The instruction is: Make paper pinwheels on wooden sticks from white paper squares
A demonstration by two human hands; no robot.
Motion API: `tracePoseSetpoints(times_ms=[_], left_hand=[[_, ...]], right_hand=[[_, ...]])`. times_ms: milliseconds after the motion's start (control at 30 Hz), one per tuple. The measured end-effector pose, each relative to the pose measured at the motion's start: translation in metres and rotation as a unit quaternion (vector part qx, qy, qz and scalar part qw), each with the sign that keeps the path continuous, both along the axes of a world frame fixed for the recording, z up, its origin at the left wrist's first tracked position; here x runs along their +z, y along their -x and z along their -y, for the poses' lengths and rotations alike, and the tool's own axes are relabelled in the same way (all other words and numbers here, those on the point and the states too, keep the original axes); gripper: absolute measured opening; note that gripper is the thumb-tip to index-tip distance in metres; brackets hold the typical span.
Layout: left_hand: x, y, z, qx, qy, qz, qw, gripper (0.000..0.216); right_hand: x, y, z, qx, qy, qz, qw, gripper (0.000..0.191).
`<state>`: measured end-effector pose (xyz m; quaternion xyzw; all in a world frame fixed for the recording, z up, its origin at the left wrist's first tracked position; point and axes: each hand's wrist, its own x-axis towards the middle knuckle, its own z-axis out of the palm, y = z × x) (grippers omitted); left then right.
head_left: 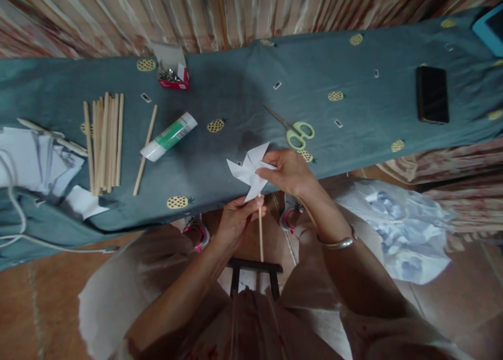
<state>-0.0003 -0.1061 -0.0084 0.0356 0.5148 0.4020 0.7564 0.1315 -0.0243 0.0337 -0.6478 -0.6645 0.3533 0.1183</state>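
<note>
A white paper pinwheel sits at the top of a thin wooden stick, held over the near edge of a board covered in blue-grey cloth. My left hand is closed round the upper part of the stick, just under the pinwheel. My right hand pinches the pinwheel at its right side, fingers pressed on the paper near the centre. A silver bangle is on my right wrist.
On the cloth lie green-handled scissors, a glue tube, a bundle of wooden sticks, a red box of pins, a black phone and white paper scraps. A white plastic bag lies on the floor at the right.
</note>
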Motion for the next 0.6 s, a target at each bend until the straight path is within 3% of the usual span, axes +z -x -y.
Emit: tracePoseSetpoints(times_ms=[200,367,600], left_hand=[[-0.002,-0.002,0.000,-0.004,-0.022,-0.006,1.000,0.040],[0.004,-0.004,0.000,0.000,-0.029,-0.006,1.000,0.032],[0.025,-0.004,-0.003,-0.003,-0.074,0.000,0.997,0.035]], right_hand=[[-0.005,-0.002,0.000,0.008,-0.032,0.005,0.999,0.010],[-0.013,-0.014,0.000,0.003,-0.012,-0.130,0.991,0.014],[-0.001,-0.024,0.009,-0.055,0.109,-0.394,0.911,0.036]])
